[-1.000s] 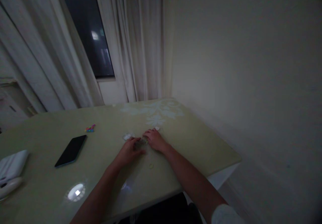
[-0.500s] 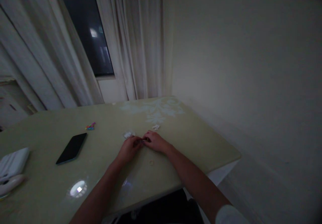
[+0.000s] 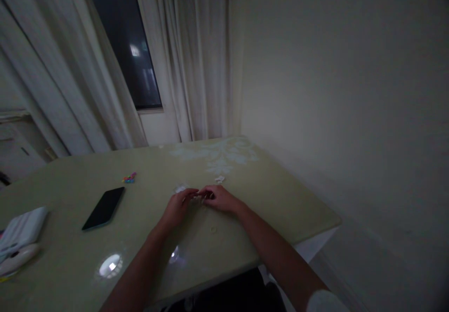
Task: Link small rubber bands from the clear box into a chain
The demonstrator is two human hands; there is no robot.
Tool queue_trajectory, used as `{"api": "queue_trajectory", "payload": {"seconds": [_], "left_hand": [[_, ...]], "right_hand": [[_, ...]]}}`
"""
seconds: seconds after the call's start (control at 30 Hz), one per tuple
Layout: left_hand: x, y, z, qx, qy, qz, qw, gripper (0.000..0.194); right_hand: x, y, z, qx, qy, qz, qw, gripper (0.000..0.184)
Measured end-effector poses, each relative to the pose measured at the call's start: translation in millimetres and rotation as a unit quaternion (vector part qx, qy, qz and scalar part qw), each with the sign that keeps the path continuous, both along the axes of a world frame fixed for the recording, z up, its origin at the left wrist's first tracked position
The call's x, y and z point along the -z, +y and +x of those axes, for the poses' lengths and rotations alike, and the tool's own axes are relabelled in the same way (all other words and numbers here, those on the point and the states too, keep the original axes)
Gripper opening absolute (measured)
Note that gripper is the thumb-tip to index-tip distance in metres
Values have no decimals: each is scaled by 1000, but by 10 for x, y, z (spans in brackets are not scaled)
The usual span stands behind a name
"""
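My left hand (image 3: 177, 205) and my right hand (image 3: 221, 199) meet low over the table, fingertips nearly touching. Both have bent fingers closed around something small and pale between them; it is too small and dark to name. Just behind my left hand lies a clear or whitish small packet (image 3: 180, 189), partly covered by the fingers. Beyond my right hand are a few small white pieces (image 3: 220, 179). A small pale ring (image 3: 213, 230) lies on the table, nearer to me than my hands.
On the glossy table (image 3: 150, 246) a dark phone (image 3: 104, 208) lies to the left. Small bright-coloured pieces (image 3: 129, 177) sit behind it. A white case (image 3: 26, 225) and a pale rounded object (image 3: 20, 258) are at far left. A wall (image 3: 343, 115) borders the right side.
The view has shifted slightly, so everything sits a little lower and to the right. My left fingers have straightened somewhat; both hands stay together at the same place on the table.
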State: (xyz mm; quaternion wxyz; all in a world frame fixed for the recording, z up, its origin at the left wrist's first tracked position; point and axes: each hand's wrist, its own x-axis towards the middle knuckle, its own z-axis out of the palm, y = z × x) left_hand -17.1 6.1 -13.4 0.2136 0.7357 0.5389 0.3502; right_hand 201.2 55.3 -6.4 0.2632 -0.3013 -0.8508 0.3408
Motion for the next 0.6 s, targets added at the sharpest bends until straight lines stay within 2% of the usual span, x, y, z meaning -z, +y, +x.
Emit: {"api": "queue_trajectory", "payload": {"seconds": [0.17,0.23,0.3,0.4,0.47,0.53,0.6], "left_hand": [[-14,-21,-41,43,-8,-1,999,36],[-18,-30,-49,45,-1,-4,999,36],[-22,-37,-44,48,9,-10,999,35],[-36,-46,-8,57,20,-13,998,33],[-50,-53,21,59,26,-12,998,31],[-67,-63,38,57,31,-10,998,30],[-82,-79,36,52,35,-6,998,29]], "right_hand": [[-157,44,154,-18,-28,-22,999,31],[-245,10,243,-28,-55,-23,998,30],[-304,-83,325,-44,-86,-24,995,37],[-307,-289,386,-62,-125,-11,990,49],[-271,-403,375,-67,-154,4,986,47],[-239,-449,324,-57,-166,14,984,44],[-231,-414,243,-27,-169,24,985,51]]}}
